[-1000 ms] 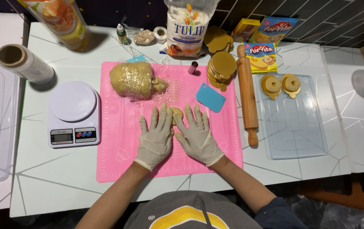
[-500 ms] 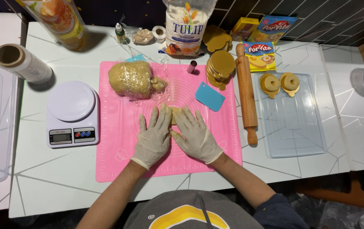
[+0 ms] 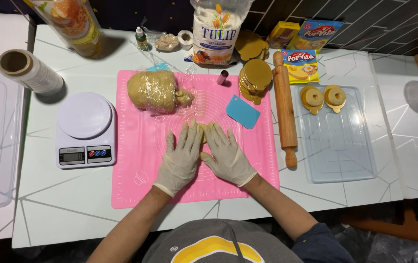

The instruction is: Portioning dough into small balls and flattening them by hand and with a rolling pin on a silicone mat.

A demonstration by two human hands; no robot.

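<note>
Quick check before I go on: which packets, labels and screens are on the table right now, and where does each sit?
Flour bag: back edge, centre; tall, white with orange panel.
Yellow box: right of the flour bag.
Two margarine sachets: by the rolling pin's top; yellow, blue and red.
Printed plastic bag: back left; yellow-orange.
Scale display: front of the white scale, left of the pink mat; small grey screen.

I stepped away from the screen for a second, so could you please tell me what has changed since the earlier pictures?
Very little. Both gloved hands, left hand and right hand, slid slightly forward over the small piece of dough on the pink mat, still pressing it flat-palmed; nothing was picked up or let go. The wrapped dough ball, scale, rolling pin and blue scraper stayed put.
</note>
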